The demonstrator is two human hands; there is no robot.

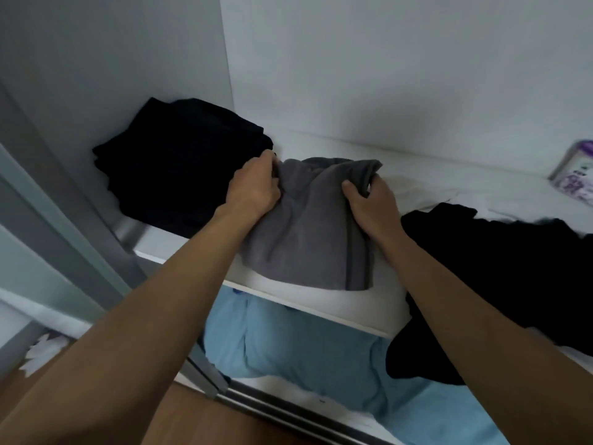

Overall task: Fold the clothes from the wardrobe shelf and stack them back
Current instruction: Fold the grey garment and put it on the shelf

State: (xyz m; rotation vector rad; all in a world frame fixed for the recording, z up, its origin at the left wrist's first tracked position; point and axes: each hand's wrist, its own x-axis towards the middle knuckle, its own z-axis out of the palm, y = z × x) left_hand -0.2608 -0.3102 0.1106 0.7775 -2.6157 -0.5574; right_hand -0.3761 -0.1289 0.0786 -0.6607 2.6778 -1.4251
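A grey garment (308, 232) lies on the white wardrobe shelf (324, 300), its near edge reaching the shelf's front lip. My left hand (256, 187) grips its far left corner. My right hand (372, 207) pinches its far right corner, where the cloth bunches up. A stack of dark folded clothes (179, 165) sits to the left against the wardrobe wall, close to my left hand. An unfolded black garment (500, 284) sprawls on the right and hangs over the shelf's front edge.
A purple-and-white container (574, 175) stands at the far right of the shelf. White cloth (426, 191) lies behind the black garment. Light blue fabric (308, 354) fills the space below the shelf. A sliding-door frame (80, 245) runs along the left.
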